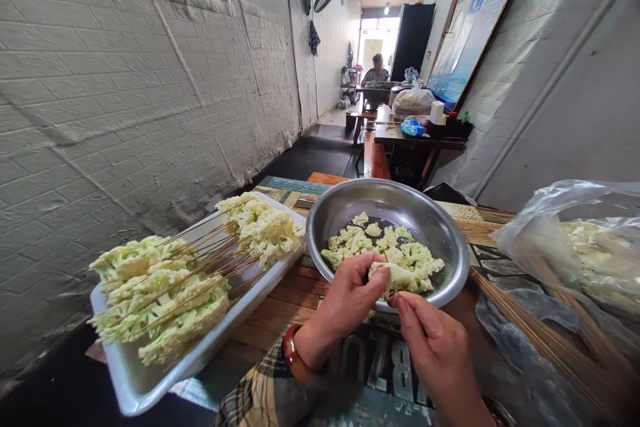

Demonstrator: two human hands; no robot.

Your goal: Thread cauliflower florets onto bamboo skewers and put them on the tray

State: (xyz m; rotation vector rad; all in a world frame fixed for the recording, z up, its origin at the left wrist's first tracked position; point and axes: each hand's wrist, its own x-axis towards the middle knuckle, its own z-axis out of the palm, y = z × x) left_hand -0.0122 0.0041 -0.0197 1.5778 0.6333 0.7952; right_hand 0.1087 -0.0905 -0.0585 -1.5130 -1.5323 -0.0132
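Note:
My left hand (pixel 345 300), with a reddish-brown bangle at the wrist, grips a pale cauliflower floret (pixel 397 276) over the near rim of a steel bowl (pixel 457 263). Close beside it, my right hand (pixel 435 340) is pinched at the floret's lower edge on a thin skewer, mostly hidden by the fingers. Loose cauliflower pieces (pixel 345 243) lie in the bowl. To the left, a white tray (pixel 250 308) holds skewered cauliflower (pixel 185 307) in two groups, the sticks pointing toward the middle.
On the right lie a bundle of bare skewers (pixel 530 323) and a clear plastic bag (pixel 540 223) with more cauliflower. A brick-patterned wall (pixel 150 113) runs along the left. Farther back stand another table (pixel 400 133) with bags on it and a seated person (pixel 376 73).

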